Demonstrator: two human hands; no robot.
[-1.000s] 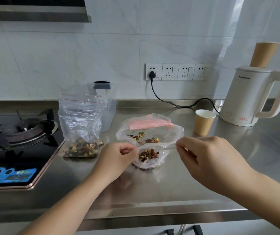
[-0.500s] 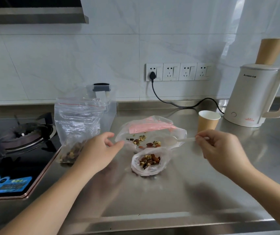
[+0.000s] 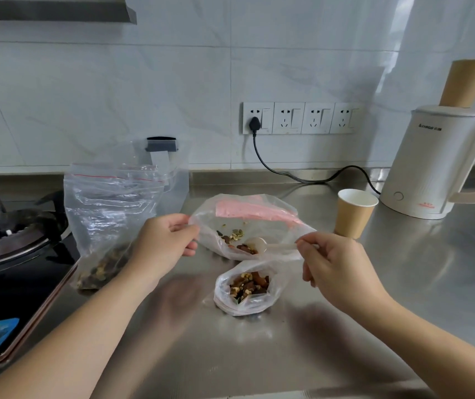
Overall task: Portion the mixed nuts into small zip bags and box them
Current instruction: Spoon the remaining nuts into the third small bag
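- Two hands work over a steel counter [image 3: 345, 326]: the left hand [image 3: 161, 246] pinches the left rim of a large clear bag [image 3: 259, 226], holding its mouth up; the right hand [image 3: 337, 263] pinches the handle of a white plastic spoon [image 3: 262, 245].
- The spoon's bowl sits inside the large bag, beside a thin scatter of mixed nuts [image 3: 234, 239].
- At 6 o'clock from that bag, just touching it, a small zip bag [image 3: 244, 289] stands open with nuts inside.
- At 9 o'clock, behind the left hand, a tall zip bag [image 3: 106, 214] holds nuts at its bottom, with a clear container [image 3: 172, 168] behind it.
- At 3 o'clock stands a paper cup [image 3: 354, 213], then a white kettle [image 3: 438, 162].
- A gas hob [image 3: 14, 240] lies at far left.
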